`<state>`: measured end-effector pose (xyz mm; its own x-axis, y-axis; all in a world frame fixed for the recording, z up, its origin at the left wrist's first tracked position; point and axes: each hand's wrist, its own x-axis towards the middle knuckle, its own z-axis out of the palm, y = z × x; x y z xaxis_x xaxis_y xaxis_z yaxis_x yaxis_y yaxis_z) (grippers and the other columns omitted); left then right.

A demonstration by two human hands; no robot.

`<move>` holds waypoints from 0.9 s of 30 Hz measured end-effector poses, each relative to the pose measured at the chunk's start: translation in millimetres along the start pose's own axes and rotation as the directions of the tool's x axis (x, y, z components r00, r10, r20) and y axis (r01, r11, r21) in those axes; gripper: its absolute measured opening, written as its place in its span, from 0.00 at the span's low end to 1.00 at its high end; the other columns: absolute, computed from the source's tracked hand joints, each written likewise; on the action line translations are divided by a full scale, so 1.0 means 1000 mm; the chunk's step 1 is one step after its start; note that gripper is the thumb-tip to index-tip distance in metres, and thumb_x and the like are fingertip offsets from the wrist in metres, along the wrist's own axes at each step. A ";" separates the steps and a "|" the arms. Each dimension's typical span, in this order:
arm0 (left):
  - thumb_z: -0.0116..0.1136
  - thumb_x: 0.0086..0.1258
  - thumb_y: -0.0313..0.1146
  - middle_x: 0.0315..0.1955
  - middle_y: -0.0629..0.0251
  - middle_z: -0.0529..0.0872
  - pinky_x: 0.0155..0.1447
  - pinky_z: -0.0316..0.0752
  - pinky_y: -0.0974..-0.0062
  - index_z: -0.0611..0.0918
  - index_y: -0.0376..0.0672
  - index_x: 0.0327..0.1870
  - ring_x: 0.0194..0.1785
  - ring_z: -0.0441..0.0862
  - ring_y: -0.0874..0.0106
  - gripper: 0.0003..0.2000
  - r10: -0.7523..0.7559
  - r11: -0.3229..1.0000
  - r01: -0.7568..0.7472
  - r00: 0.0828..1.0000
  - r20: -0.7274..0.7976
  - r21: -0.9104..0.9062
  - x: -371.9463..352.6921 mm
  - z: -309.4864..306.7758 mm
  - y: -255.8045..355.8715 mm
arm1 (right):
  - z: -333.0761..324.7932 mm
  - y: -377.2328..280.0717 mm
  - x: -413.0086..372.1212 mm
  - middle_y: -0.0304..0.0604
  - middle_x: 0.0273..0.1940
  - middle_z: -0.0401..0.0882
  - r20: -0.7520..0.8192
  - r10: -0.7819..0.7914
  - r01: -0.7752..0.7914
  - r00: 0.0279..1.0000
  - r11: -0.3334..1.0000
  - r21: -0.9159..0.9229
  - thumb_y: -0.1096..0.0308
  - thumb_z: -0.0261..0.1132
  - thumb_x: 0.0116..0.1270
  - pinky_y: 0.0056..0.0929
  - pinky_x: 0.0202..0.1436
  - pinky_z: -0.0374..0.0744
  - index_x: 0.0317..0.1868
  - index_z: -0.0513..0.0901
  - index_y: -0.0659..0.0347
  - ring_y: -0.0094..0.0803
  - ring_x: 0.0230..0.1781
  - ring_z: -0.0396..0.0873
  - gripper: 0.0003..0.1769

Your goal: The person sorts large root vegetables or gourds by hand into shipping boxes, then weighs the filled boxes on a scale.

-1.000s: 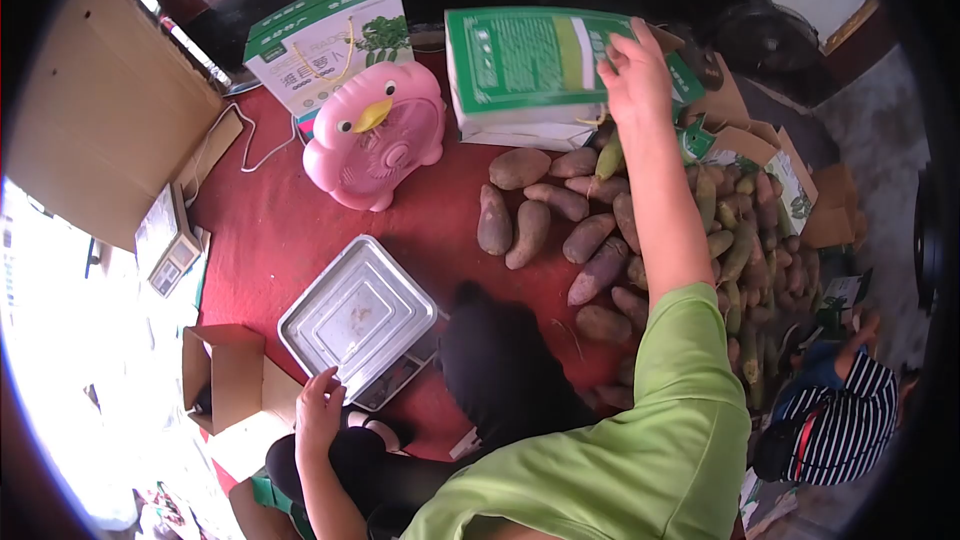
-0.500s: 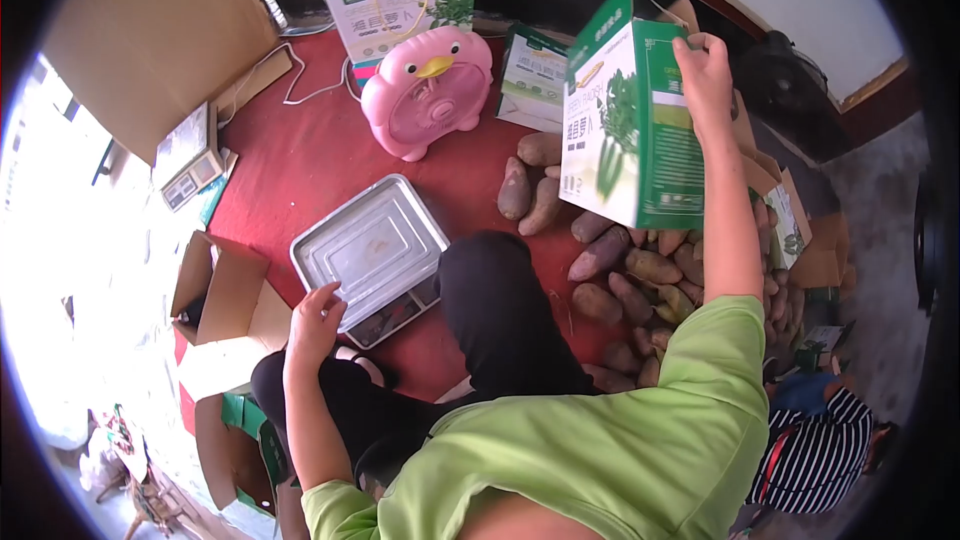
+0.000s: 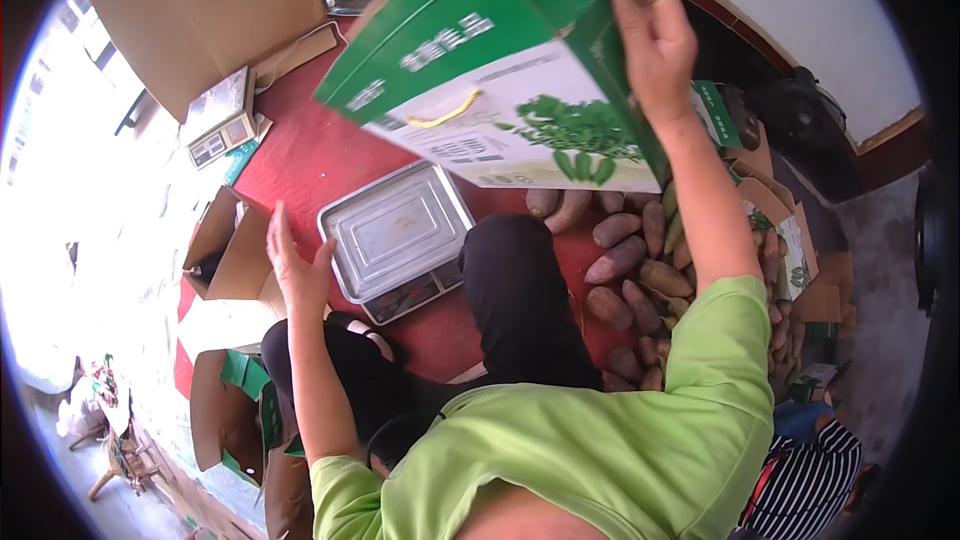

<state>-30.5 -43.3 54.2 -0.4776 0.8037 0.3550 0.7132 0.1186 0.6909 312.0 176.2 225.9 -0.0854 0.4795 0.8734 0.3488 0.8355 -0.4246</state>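
A green and white cardboard box (image 3: 520, 90) with a leafy plant picture and a yellow cord handle hangs tilted in the air. My right hand (image 3: 657, 45) grips it by its right side, fingers curled at the edge. My left hand (image 3: 297, 258) is raised with its fingers apart, holding nothing, just left of a scale with a metal tray (image 3: 398, 232) on top. Below the box and to its right, many brown and purplish root vegetables (image 3: 617, 258) lie on the red surface (image 3: 290, 160).
An open cardboard box (image 3: 222, 245) stands at the left, another (image 3: 222, 410) below it. A second scale (image 3: 218, 120) sits at the upper left. A black fan (image 3: 800, 120) is at the upper right. A person in a striped top (image 3: 805, 475) is at the lower right.
The box has moved left and closer to my face, now hiding the pink penguin-shaped object. My left hand has moved slightly left and up off the tray's edge, fingers spread.
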 end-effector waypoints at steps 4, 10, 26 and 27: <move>0.72 0.46 0.27 0.67 0.54 0.59 0.71 0.52 0.61 0.56 0.43 0.70 0.69 0.55 0.55 0.47 0.001 0.998 0.015 0.974 -0.228 0.067 0.005 -0.018 -0.002 | 0.054 -0.019 -0.016 0.36 0.20 0.73 0.099 -0.008 -0.010 0.995 0.984 0.179 0.66 0.64 0.63 0.18 0.25 0.69 0.33 0.77 0.62 0.17 0.20 0.68 0.08; 0.69 0.45 0.20 0.35 0.65 0.78 0.66 0.59 0.64 0.61 0.45 0.69 0.51 0.73 0.66 0.44 0.013 0.999 -0.023 0.956 -0.293 -0.029 -0.008 -0.038 -0.002 | 0.115 -0.037 -0.049 0.34 0.17 0.68 0.239 -0.081 -0.016 0.968 0.925 0.378 0.62 0.64 0.64 0.20 0.23 0.65 0.29 0.76 0.63 0.17 0.19 0.64 0.13; 0.65 0.45 0.21 0.29 0.64 0.77 0.41 0.71 0.70 0.85 0.43 0.35 0.37 0.75 0.64 0.13 0.211 0.961 -0.209 0.977 0.007 0.179 -0.013 -0.043 0.009 | 0.138 -0.010 -0.088 0.37 0.21 0.74 0.242 0.157 -0.247 0.958 0.879 0.407 0.65 0.62 0.65 0.21 0.26 0.69 0.31 0.77 0.64 0.20 0.22 0.70 0.10; 0.65 0.43 0.20 0.29 0.64 0.77 0.41 0.71 0.71 0.85 0.43 0.36 0.37 0.75 0.64 0.15 0.268 0.944 -0.247 0.961 -0.070 0.217 -0.012 -0.043 0.013 | 0.140 -0.007 -0.092 0.37 0.21 0.74 0.243 0.161 -0.251 0.957 0.878 0.407 0.65 0.62 0.65 0.21 0.26 0.69 0.31 0.77 0.64 0.20 0.22 0.70 0.10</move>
<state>-38.0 -76.4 86.2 -0.3042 0.7630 0.5704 0.9029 0.0400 0.4280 186.8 164.2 115.5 -0.2521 0.6582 0.7094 -0.0519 0.7228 -0.6891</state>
